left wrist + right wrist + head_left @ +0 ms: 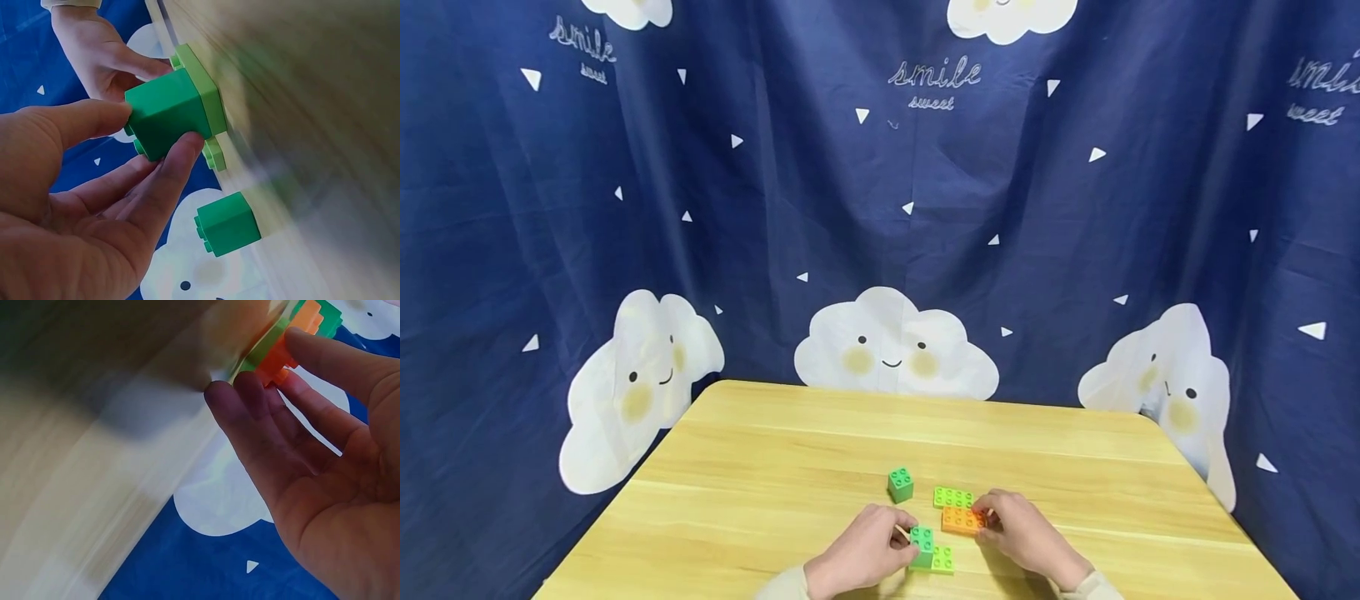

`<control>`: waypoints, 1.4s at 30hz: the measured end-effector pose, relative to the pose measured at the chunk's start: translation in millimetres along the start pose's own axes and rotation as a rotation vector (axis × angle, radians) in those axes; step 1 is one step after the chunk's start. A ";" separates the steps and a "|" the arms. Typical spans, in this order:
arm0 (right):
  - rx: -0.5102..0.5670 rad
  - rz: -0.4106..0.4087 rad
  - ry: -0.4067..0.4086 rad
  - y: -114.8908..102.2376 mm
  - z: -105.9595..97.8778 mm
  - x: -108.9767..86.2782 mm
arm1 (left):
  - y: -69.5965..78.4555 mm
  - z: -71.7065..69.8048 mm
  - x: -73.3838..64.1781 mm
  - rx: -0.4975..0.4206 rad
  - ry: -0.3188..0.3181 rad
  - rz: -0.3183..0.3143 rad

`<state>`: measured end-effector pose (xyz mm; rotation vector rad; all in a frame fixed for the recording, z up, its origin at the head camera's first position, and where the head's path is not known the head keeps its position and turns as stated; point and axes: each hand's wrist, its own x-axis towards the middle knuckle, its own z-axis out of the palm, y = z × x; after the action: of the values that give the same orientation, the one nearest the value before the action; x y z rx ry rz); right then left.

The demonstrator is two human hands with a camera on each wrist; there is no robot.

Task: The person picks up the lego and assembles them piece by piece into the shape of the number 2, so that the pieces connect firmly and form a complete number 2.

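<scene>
My left hand grips a green building block between thumb and fingers. This block sits on one end of a lime-green flat brick, whose studs show on the right side; in the left wrist view the block stands against the lime brick. My right hand pinches the right end of an orange brick with thumb and fingertips. Just behind, and partly covered by the orange brick, lies another lime-green brick. In the right wrist view the orange brick overlaps lime green.
A second green block stands studs up on the wooden table, behind my left hand. A dark blue curtain with white clouds hangs beyond the table's far edge.
</scene>
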<state>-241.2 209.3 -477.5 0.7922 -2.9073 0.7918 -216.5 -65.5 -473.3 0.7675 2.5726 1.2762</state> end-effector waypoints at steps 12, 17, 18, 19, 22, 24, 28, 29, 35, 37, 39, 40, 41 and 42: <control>0.030 0.003 -0.006 -7.1 -9.0 0.8 | 0.6 -4.0 0.0 0.101 0.106 0.009; 0.013 -0.017 0.004 -11.2 -12.0 0.1 | 3.4 -7.2 0.2 0.165 0.181 0.013; 0.009 -0.024 0.005 -11.9 -12.3 0.0 | 3.8 -7.8 0.2 0.168 0.188 0.011; 0.005 -0.032 0.008 -12.6 -12.5 0.1 | 4.1 -8.3 0.3 0.169 0.196 0.012; -0.001 -0.050 0.011 -15.5 -13.7 0.0 | 4.0 -9.5 1.1 0.168 0.211 0.014; -0.001 -0.063 0.015 -18.0 -15.0 -0.6 | 3.4 -9.9 1.8 0.167 0.218 0.020; 0.006 -0.083 0.020 -25.4 -19.1 -2.8 | 1.9 -10.2 2.4 0.156 0.215 0.025; 0.009 -0.085 0.020 -27.6 -20.1 -3.2 | 1.7 -10.1 2.4 0.154 0.214 0.026; 0.018 -0.074 0.018 -38.9 -25.5 -3.2 | 1.5 -10.0 2.5 0.133 0.219 0.031; 0.018 -0.075 0.021 -42.1 -27.0 -3.6 | 1.6 -9.8 2.9 0.131 0.223 0.038; 0.018 -0.080 0.023 -45.1 -28.3 -4.6 | 2.2 -9.7 3.2 0.130 0.224 0.043; 0.017 -0.083 0.026 -46.4 -28.7 -5.1 | 2.7 -9.7 3.3 0.130 0.224 0.044; 0.015 -0.086 0.030 -47.5 -28.9 -5.4 | 3.0 -9.8 3.5 0.128 0.221 0.045; 0.013 -0.091 0.035 -48.5 -29.0 -5.7 | 3.8 -10.1 3.5 0.124 0.218 0.045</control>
<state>-215.9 190.0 -430.5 0.8947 -2.8155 0.8086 -221.7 -68.8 -463.8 0.7494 2.8460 1.2880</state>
